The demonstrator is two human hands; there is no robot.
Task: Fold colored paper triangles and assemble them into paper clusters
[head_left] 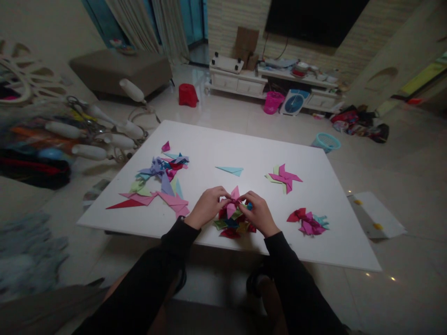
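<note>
Near the front edge of the white table [254, 151], both hands pinch a pink folded-paper flower [232, 209] with pointed petals. My left hand [210, 204] grips it from the left, fingertips close to its centre. From the right, my right hand [257, 211] holds it the same way, thumb and fingers together. Directly beneath lies a pile of folded paper pieces [230, 225] in red, green, gold and blue; whether the flower touches them I cannot tell. Beyond the hands is a flat light-blue paper triangle [232, 170].
Purple, pink, red and green folded papers [164, 174] spread over the table's left side. A magenta and green paper pinwheel shape [285, 178] lies to the right, with a red and magenta paper cluster [309, 222] nearer me. A blue basket [326, 141] stands on the floor behind.
</note>
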